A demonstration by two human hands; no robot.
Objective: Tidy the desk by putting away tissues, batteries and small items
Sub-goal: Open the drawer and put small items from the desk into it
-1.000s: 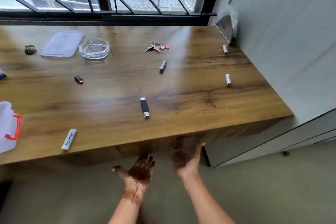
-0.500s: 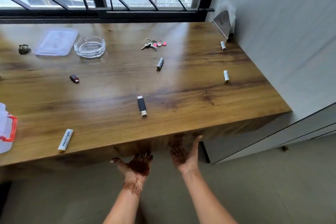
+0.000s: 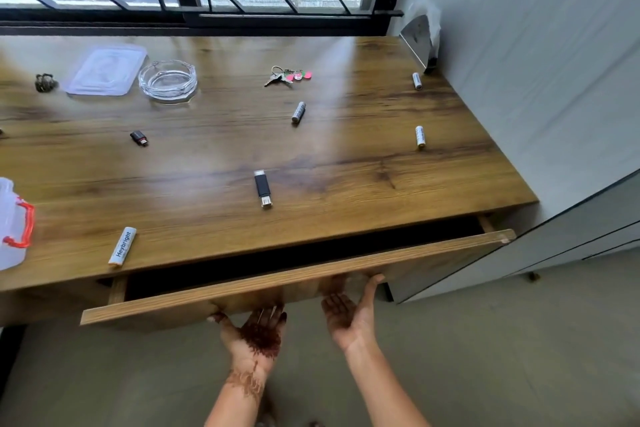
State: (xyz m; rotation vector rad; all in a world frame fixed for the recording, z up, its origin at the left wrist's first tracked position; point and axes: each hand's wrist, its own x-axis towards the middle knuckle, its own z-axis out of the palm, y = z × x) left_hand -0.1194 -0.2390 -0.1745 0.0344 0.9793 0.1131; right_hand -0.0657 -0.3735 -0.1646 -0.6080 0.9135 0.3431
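- While both palms face up under the wooden drawer front, the drawer stands partly out from the brown wood-grain surface; inside is dark, contents can't be made out.
- Left hand: fingers hooked under the front's lower edge, tips hidden, thumb against the panel.
- Right hand: fingers under the same edge, thumb up on the panel face.
- 4 white cylindrical batteries on top: near front-left edge, centre, right, back-right corner.
- Black USB stick mid-front; small black-and-red USB drive left of it.
- Key bunch with pink tags, clear glass ashtray, clear plastic lid along the back.
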